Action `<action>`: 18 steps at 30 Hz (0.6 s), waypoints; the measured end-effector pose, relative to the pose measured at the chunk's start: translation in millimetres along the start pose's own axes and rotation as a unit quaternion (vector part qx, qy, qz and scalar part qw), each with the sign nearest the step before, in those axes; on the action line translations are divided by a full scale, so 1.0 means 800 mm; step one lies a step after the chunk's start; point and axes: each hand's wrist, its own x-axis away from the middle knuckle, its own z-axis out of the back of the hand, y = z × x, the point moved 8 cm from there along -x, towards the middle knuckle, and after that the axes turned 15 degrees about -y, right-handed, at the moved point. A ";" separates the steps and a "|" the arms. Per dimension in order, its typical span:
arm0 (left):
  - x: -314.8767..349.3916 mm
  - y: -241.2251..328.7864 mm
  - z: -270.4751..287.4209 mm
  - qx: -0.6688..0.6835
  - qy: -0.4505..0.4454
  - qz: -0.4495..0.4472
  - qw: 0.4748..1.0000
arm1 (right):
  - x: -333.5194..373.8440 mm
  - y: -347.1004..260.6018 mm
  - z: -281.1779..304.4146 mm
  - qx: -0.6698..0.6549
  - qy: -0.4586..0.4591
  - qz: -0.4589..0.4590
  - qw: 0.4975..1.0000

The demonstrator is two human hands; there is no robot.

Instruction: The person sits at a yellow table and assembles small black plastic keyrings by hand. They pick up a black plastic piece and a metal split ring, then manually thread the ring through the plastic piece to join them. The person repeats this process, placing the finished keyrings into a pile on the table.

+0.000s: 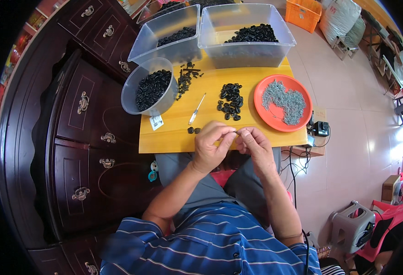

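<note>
My left hand [212, 143] and my right hand [255, 145] meet at the front edge of the yellow table [174, 142]. Each is closed in a pinch, fingertips nearly touching over a small dark piece [236, 132], mostly hidden by the fingers. Two small black parts [194, 130] lie just left of my left hand. Beyond the hands is a loose pile of black oval parts [231, 101]. A screwdriver [197, 110] with a clear handle lies left of that pile. At the right, a red plate [259, 110] holds many thin grey metal pieces [284, 103].
A round clear tub [128, 94] of black parts stands at the table's left, with scattered black pieces [186, 80] beside it. Two clear bins [164, 48] [247, 55] stand at the back. Dark wooden drawers [73, 105] flank the left; cables [297, 158] hang at the right.
</note>
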 end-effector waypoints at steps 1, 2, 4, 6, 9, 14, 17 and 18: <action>-0.004 0.006 0.000 -0.009 -0.002 -0.016 1.000 | 0.000 0.003 0.000 -0.022 -0.003 -0.002 1.000; -0.005 0.009 -0.002 -0.024 -0.006 -0.025 0.999 | -0.001 0.006 0.000 -0.045 -0.007 -0.005 0.999; -0.007 0.016 -0.007 -0.053 -0.015 -0.044 0.997 | -0.001 0.009 0.002 -0.066 -0.009 -0.006 0.998; -0.007 0.017 -0.009 -0.052 -0.020 -0.045 0.997 | -0.001 0.011 0.006 -0.064 -0.004 -0.006 0.998; -0.007 0.015 -0.014 -0.039 -0.039 -0.044 0.998 | 0.001 0.010 0.007 -0.098 0.010 -0.016 0.995; -0.007 -0.003 -0.017 0.048 -0.057 -0.010 0.997 | 0.002 0.006 0.009 -0.095 0.024 -0.025 0.995; -0.010 -0.022 -0.019 0.073 -0.067 0.023 0.995 | 0.003 0.006 0.015 -0.092 0.040 -0.014 0.995; -0.010 -0.039 -0.021 0.060 -0.064 0.042 0.995 | 0.003 0.006 0.017 -0.091 0.046 -0.010 0.995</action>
